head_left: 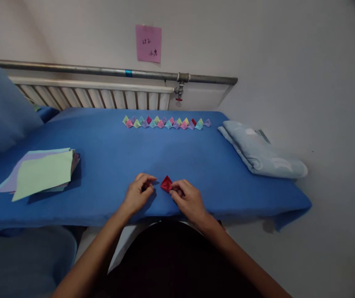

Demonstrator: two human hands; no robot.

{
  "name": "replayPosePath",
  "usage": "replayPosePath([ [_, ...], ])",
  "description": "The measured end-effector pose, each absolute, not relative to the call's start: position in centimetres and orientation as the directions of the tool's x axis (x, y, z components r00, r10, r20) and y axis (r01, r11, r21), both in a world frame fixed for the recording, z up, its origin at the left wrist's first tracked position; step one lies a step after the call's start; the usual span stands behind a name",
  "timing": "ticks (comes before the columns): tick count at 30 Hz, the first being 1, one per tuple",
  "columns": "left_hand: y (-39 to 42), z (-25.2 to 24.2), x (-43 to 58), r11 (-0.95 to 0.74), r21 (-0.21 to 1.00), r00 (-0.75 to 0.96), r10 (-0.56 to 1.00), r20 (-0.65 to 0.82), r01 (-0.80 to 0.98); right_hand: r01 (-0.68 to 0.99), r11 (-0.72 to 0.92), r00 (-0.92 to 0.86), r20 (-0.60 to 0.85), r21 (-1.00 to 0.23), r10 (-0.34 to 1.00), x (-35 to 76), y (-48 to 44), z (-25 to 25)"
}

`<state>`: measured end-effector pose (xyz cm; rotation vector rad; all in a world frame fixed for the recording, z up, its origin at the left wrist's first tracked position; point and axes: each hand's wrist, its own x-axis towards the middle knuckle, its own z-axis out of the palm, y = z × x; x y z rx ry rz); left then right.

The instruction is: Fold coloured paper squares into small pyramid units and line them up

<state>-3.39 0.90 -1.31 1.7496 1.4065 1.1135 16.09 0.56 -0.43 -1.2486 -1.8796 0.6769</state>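
A small folded red paper piece (166, 184) is held just above the blue cloth near the table's front edge. My right hand (187, 196) pinches its right corner between thumb and fingers. To its left, my left hand (140, 191) is apart from the paper, fingers curved with a gap between thumb and index, holding nothing. Farther back, several small folded paper pieces (160, 123) in pink, yellow, blue, purple and red form two staggered rows. At the left lies a stack of coloured paper sheets (43, 171), pale green on top.
The blue cloth (118, 153) covers the table. A folded light-blue blanket (258, 151) lies at the right. Behind the table are a white radiator (93, 97), a metal pipe (102, 71) and a pink note (148, 43) on the wall. A blue curtain (1, 107) hangs at left.
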Motion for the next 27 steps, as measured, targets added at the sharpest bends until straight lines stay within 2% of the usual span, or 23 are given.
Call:
replayPosePath([
  [7,0.6,-1.6,-3.2,-0.287,0.842,0.054,0.954,0.296,0.457,0.584,0.497,-0.294,0.403,-0.642,0.867,15.3,0.3,-0.6],
  [17,2.6,-0.8,-2.6,-0.215,0.867,0.059,0.976,0.211,0.449,0.551,0.536,-0.260,0.479,-0.639,0.838,16.4,1.2,-0.7],
  [27,7.4,1.3,-1.2,-0.198,0.846,0.358,0.934,0.009,0.495,0.577,0.647,-0.462,0.454,-0.499,0.762,19.5,4.4,-0.1],
])
